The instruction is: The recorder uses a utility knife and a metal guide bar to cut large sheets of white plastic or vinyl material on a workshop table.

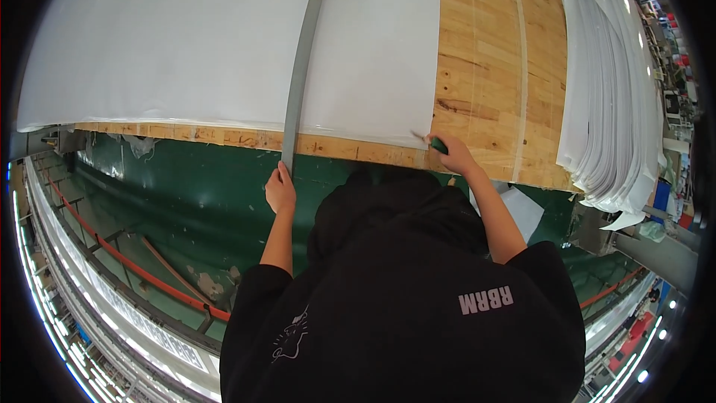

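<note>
A long grey metal straightedge (300, 67) runs from the far side to the near edge, lying across white sheet material (373, 52). Its near end sticks out past the table edge, and my left hand (280, 189) is closed around that end. My right hand (456, 157) grips a knife with a green handle (438, 145). The thin blade points left, over or close to the near right corner of the white sheet; whether it touches is too small to tell.
The wooden tabletop (481, 67) shows bare right of the sheet. A thick stack of white sheets (604, 104) hangs over the table's right side. Below is a green floor (186, 201) with a red-orange rail (149, 275) at left. A pale sheet piece (523, 213) lies below the table edge.
</note>
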Demonstrator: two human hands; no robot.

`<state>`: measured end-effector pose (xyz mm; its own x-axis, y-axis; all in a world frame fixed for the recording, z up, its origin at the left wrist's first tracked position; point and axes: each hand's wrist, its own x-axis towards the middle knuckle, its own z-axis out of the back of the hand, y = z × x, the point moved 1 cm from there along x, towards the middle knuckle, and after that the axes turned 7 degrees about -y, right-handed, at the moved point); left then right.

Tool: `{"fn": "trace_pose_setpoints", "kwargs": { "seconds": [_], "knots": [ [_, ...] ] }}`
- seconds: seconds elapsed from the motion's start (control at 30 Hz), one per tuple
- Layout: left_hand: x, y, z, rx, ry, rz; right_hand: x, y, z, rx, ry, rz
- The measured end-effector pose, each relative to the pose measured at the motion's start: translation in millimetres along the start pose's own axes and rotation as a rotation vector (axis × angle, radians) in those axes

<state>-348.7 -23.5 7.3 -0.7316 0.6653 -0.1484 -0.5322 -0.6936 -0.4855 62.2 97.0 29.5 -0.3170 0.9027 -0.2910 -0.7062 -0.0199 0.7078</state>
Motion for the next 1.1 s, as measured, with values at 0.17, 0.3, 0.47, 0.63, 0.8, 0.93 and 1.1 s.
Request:
{"fn": "trace_pose_setpoints", "kwargs": {
  "seconds": [0.17, 0.3, 0.47, 0.63, 0.8, 0.93, 1.1],
  "knots": [
    [0, -3, -1, 0.057, -0.048, 0.018, -9, -5, -2, 0.159, 0.179, 0.106],
    [-1, -10, 3, 0.058, -0.071, -0.010, -2, -17, 4, 0.244, 0.308, 0.061],
    [0, -6, 5, 0.071, -0.076, -0.037, 7, -11, 12, 0.147, 0.344, 0.016],
    [5, -5, 2, 0.055, -0.062, -0.040, 46, 25, 23, 0.391, 0.276, -0.261],
    [14, -5, 5, 0.051, 0.030, -0.012, 123, 121, -4, 0.120, 0.257, 0.298],
    [20, -3, 4, 0.046, 0.065, -0.015, 194, 200, -41, 0.132, 0.372, 0.323],
    [25, 3, -1, 0.072, 0.096, -0.026, 266, 235, -54, 0.162, 0.350, 0.110]
  ]
}}
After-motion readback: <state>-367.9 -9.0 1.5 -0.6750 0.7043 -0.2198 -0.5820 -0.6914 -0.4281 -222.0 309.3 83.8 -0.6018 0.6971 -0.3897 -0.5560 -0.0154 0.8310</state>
